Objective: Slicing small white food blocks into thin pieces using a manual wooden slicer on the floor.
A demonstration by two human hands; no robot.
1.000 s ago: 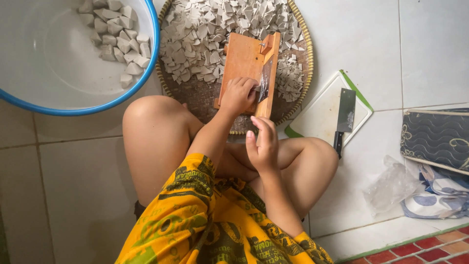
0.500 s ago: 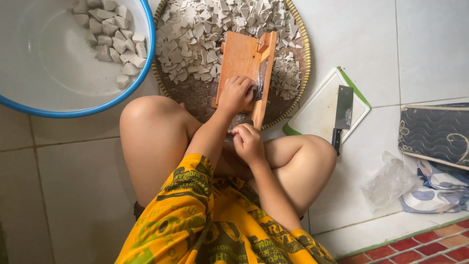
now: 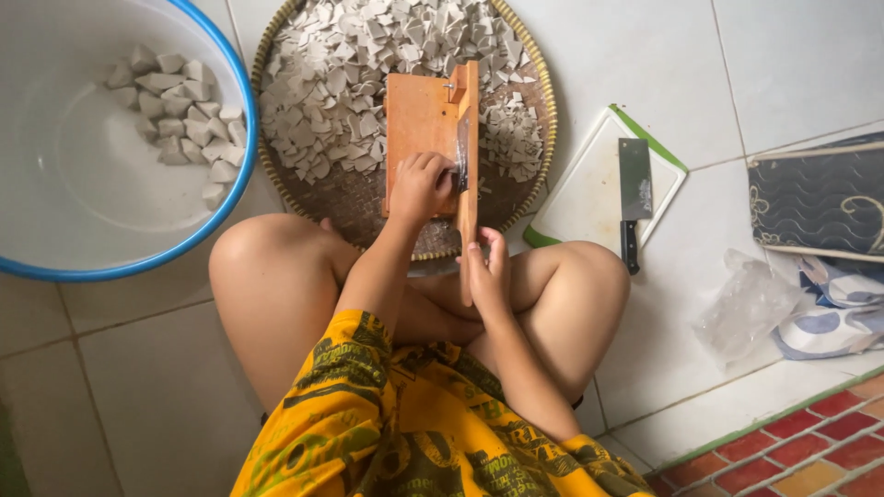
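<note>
While the left hand (image 3: pixel 419 187) is pressing a pale chunk against the blade of the wooden slicer (image 3: pixel 433 138), fingers curled over it, the right hand (image 3: pixel 488 271) is gripping the slicer's lower end. Slicer is lying over the woven tray (image 3: pixel 529 92) of slices (image 3: pixel 322 83) (keep fingertips off the blade, strokes even).

Daylit white tiled floor (image 3: pixel 138 387), red brick strip (image 3: pixel 792 451)
</note>
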